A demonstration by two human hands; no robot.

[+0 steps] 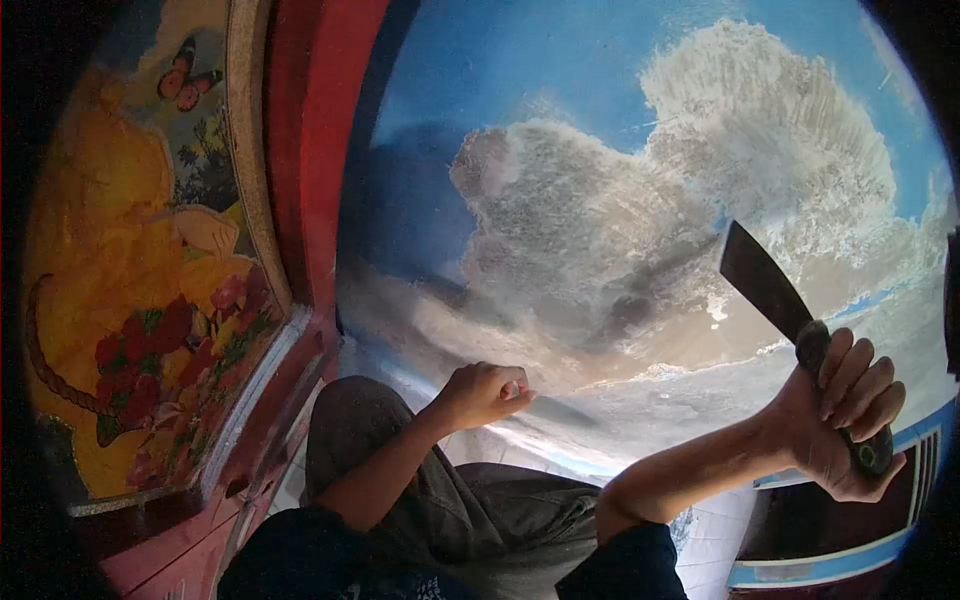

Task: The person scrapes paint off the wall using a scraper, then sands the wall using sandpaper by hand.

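**Broad-bladed knife held upright before a partly bare blue wall**

Nearest are the person's dark sleeves point(295, 555) and grey-brown trousers point(375, 430), the knee raised at the left. Above the trousers, the left hand point(478, 395) is curled into a loose fist; whether anything lies inside it, or whether it touches the wall, cannot be told. The right hand point(822, 440), well apart from it, is wrapped around the dark, rounded handle of a broad-bladed metal knife point(768, 285). The blade rises obliquely from the fist towards the upper left, its squared tip well apart from the left hand, with open room between the two.

Behind them stands a blue-painted wall point(520, 65), bearing a rough, pale grey patch point(590, 250) with ragged edges; the blade appears in front of this patch. At left, a red upright post point(335, 150) bounds the wall. Beside it, a framed picture point(100, 240) shows a butterfly and red flowers point(140, 340), next to a curved brown braided band point(72, 397) resembling a basket handle. At lower right, a pale blue frame point(815, 570) borders a dark recess point(820, 520), whose contents are too dark to tell.
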